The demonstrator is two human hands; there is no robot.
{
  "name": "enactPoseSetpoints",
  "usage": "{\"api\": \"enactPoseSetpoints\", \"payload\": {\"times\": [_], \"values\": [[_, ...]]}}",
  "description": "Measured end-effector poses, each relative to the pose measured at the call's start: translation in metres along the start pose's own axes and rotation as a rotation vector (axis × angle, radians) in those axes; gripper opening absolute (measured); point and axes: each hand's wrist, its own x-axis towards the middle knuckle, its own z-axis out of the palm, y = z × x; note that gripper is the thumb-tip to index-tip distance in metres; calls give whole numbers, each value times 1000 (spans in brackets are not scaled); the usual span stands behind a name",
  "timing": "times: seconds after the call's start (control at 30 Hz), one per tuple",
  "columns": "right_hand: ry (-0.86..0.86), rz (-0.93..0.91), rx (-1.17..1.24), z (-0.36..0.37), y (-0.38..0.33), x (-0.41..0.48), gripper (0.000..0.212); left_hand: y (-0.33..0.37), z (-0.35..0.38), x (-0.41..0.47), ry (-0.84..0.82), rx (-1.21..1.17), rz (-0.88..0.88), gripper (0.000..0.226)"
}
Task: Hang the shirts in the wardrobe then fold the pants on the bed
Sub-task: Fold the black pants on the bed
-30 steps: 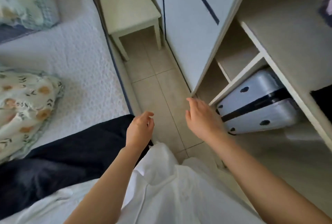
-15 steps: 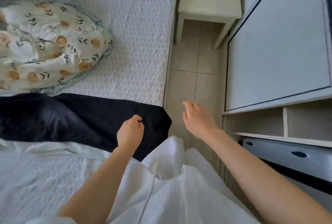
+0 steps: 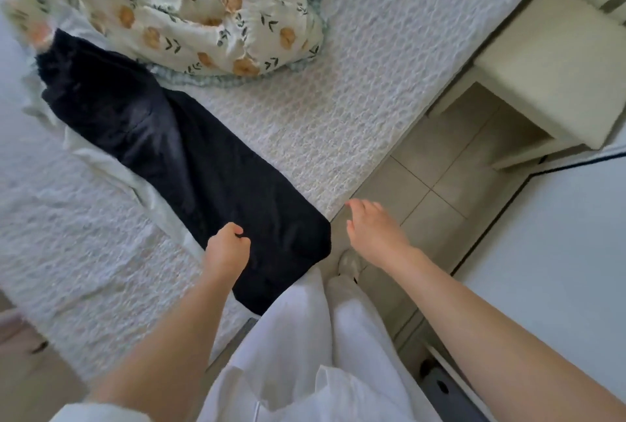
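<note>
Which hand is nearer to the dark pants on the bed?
Left. The left hand, curled closed, is over the near end of the dark pants. The right hand, fingers spread, is off to the side past the bed's edge, above the floor.

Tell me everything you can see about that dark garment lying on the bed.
The dark pants look navy or black, of soft matte cloth, lying flat in a long diagonal strip across the white textured bedspread. The near end reaches the bed's edge. The far end lies next to a floral quilt. Pale cloth peeks out beneath. The left hand, loosely closed, is over the near end.
</note>
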Motion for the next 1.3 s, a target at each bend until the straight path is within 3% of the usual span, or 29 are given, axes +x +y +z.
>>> {"api": "enactPoseSetpoints", "payload": {"times": [0.23,0.47,1.03,1.2,1.3], "values": [[-122,-53,-19,19,-20,75,35,-26,0,49,48,-152,-154,32],[-213,33,47,54,-62,153,32,-68,-14,116,7,-276,-297,43],[-287,283,353,116,-99,255,67,-97,-18,228,4,-789,-571,78],[-344,313,267,130,-104,263,58,-90,-24,231,96,-882,-563,72],[-373,321,157,135,-109,268,63,-79,-33,232,132,-951,-449,67]]}}
